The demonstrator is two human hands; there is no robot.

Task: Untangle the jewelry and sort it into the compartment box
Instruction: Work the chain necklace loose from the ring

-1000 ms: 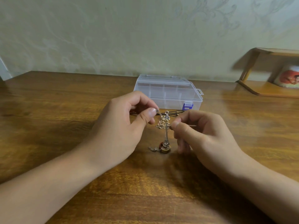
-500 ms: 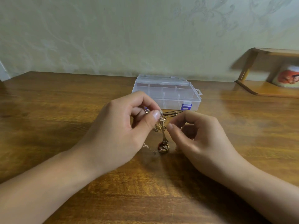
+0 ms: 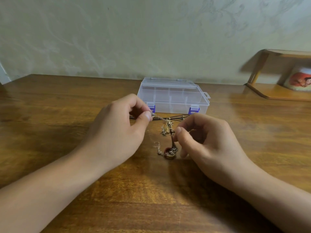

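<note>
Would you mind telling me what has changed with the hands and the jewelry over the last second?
The left hand has drawn away to the left, stretching a fine chain out of the jewelry tangle. The right hand still pinches the tangle. The round pendant stays on the table; the compartment box remains shut.

Standing at far right on wooden table [image 3: 67, 101]: small wooden shelf [image 3: 276, 91], sheltering a blurred white mug [image 3: 299, 79] with red picture.

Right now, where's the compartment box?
In the head view the compartment box sits closed at the table's far centre, just behind the tangled jewelry and both hands.
</note>
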